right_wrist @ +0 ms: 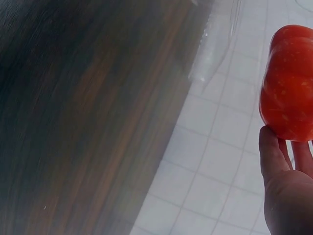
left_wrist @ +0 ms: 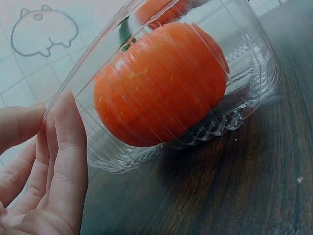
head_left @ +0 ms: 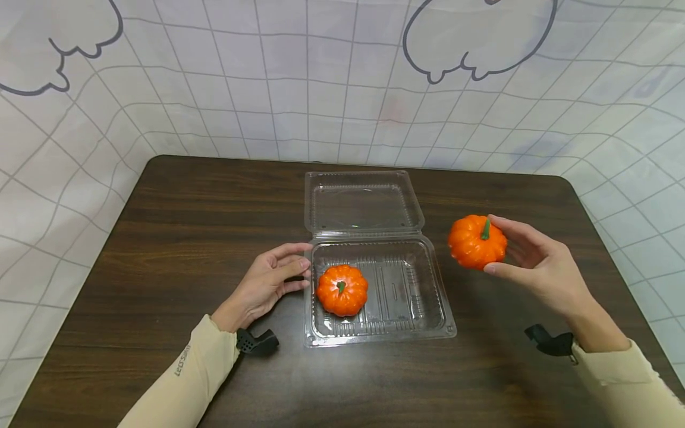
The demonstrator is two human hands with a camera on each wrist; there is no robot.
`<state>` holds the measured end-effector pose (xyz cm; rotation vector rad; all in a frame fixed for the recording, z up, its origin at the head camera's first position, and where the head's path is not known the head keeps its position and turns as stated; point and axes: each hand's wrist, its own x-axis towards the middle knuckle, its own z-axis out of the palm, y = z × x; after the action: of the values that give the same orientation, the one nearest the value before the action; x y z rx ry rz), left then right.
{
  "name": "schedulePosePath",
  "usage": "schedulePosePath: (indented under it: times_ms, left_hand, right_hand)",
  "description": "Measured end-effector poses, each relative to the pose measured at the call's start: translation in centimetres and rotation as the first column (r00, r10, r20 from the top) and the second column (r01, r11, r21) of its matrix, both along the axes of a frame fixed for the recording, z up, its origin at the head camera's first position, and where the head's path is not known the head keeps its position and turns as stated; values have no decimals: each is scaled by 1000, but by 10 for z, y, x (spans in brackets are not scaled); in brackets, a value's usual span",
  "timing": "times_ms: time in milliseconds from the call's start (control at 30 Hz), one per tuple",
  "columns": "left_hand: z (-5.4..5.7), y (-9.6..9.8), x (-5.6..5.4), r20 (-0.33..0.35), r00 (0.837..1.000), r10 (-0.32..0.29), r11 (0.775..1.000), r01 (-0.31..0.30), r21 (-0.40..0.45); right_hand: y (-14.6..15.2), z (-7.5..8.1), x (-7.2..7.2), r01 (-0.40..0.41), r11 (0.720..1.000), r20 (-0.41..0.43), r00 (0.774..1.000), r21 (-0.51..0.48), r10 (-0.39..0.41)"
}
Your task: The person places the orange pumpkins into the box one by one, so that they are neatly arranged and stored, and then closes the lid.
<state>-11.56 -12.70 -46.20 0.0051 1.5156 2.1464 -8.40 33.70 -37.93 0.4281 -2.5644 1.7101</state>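
Note:
An open clear plastic clamshell box (head_left: 396, 333) lies on the dark wooden table, its lid (head_left: 364, 208) folded back toward the wall. One small orange pumpkin (head_left: 342, 290) with a green stem sits in the left part of the base. My left hand (head_left: 273, 282) pinches the box's left rim between thumb and fingers, seen close in the left wrist view beside the pumpkin (left_wrist: 161, 88). To the right of the box, my right hand (head_left: 546, 267) holds a second orange pumpkin (head_left: 473, 242) above the table, thumb and fingertips on its side.
The brown wood-grain table (head_left: 203, 220) has rounded far corners. Behind it and at both sides hangs a white cloth (head_left: 267, 77) with a grid and cartoon outlines. Each wrist wears a black camera strap (head_left: 258, 343).

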Motion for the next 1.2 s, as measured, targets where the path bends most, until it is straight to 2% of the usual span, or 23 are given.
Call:
schedulePosePath:
  times_ms: [133, 367, 667, 800, 1000, 1200]
  left_hand:
    - [0, 0, 0, 0, 1000, -1, 1000, 1, 0]
    - [-2, -2, 2, 17, 1000, 5, 1000, -5, -21]
    - [-1, -1, 1, 8, 1000, 3, 1000, -3, 2]
    - [0, 0, 1, 4, 1000, -2, 1000, 2, 17]
    - [0, 0, 0, 4, 1000, -2, 1000, 2, 5]
    - [0, 0, 1, 16, 1000, 8, 1000, -7, -7]
  right_hand:
    - [-7, -1, 1, -50, 998, -10, 999, -48, 50]
    - [-20, -3, 1, -95, 995, -17, 995, -33, 95]
    - [-37, -5, -2, -201, 976, -16, 980, -88, 200]
    - [-43, -7, -5, -220, 973, -3, 976, -65, 220]
    - [-49, -10, -7, -239, 971, 29, 971, 32, 238]
    - [-57, -9, -11, -296, 952, 53, 955, 83, 292]
